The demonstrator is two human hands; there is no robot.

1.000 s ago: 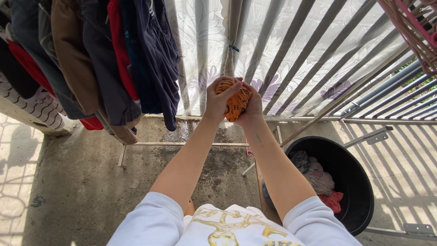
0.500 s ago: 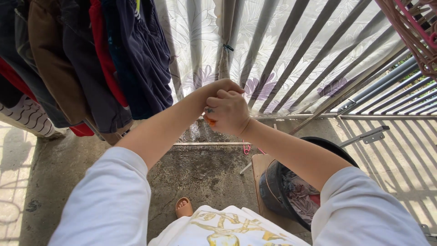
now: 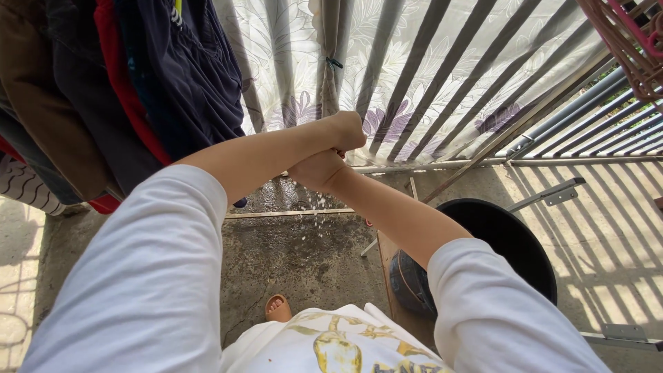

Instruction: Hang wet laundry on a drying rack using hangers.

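Left hand (image 3: 345, 131) stacked on right hand (image 3: 319, 169), both fists clenched tight round a wrung cloth — hidden inside; drips hit wet concrete (image 3: 304, 249), tub (image 3: 514, 238) at 4 o'clock — twist w/ opposed wrists.

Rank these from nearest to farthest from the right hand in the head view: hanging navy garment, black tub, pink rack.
1. Hanging navy garment, up and left of the right hand.
2. Black tub, lower right on the floor.
3. Pink rack, top right corner.

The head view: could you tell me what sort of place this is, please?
Probably a home balcony used for drying laundry: clothes hang at left, metal railing bars back a floral curtain, and a black tub sits on wet concrete.
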